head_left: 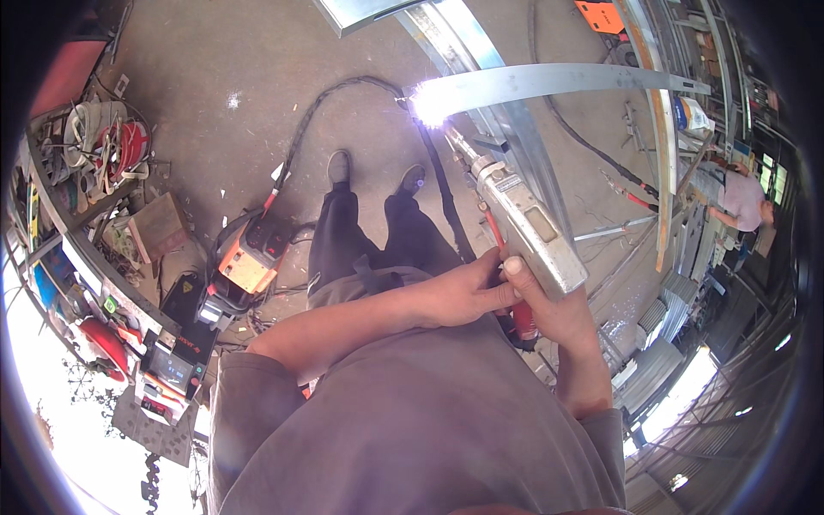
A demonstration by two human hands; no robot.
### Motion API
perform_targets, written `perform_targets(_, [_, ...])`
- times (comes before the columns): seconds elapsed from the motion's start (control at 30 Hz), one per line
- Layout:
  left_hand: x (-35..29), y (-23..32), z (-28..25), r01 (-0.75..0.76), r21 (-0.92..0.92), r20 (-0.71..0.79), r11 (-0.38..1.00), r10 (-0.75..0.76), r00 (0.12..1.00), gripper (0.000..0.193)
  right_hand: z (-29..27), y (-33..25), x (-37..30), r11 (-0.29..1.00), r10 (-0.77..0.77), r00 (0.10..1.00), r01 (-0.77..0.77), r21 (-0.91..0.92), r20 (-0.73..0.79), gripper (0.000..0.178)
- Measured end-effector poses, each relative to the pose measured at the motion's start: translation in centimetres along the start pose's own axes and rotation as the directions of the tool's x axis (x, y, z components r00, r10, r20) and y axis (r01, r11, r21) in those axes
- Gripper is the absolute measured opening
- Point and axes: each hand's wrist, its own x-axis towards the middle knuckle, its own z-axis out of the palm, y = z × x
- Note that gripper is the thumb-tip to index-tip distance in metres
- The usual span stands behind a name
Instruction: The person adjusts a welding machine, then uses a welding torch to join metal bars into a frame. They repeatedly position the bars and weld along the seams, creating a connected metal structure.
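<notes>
A grey, boxy handheld welding gun (534, 227) with a long narrow nozzle points away from me, slightly left. My right hand (554, 313) is wrapped round its grip below the body, thumb lying along the side. My left hand (468, 292) reaches across my front and closes on the gun from the left, its thumb against my right hand. Some of its fingers are hidden. At the nozzle's end a bright white-violet glow covers the left end of a flat metal strip (566, 81). That strip lies across a shiny metal beam (468, 47).
An orange wire feeder (251, 253) stands on the floor left of my legs. Its dark cable loops past my feet. Shelves (81, 245) with tools and coiled hoses line the left. Metal racks run along the right, where another person (740, 196) is seen.
</notes>
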Motion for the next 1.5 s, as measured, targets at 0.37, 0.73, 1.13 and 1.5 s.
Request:
perform_targets(0.37, [-0.3,0.4,0.1,0.046,0.025,-0.002,0.999,-0.046,0.999,0.087,0.5,0.6,-0.2,0.997,-0.079,0.993,0.081,0.015,-0.090,0.043])
perform_targets(0.73, [-0.4,-0.1,0.3,0.040,-0.042,-0.032,0.998,-0.041,0.999,0.088,0.4,0.7,0.0,0.996,-0.082,0.995,0.083,0.012,-0.053,0.051])
perform_targets(1.13, [-0.6,0.7,0.0,0.146,0.133,0.005,0.980,-0.148,0.989,0.083,-0.1,2.8,-0.5,0.998,-0.065,0.995,0.065,-0.010,-0.075,0.040])
perform_targets(1.5, [1.2,1.2,1.4,0.175,0.371,-0.016,0.912,-0.183,0.983,0.088,-0.7,6.3,-3.0,0.954,-0.209,0.954,0.248,0.172,-0.215,0.042])
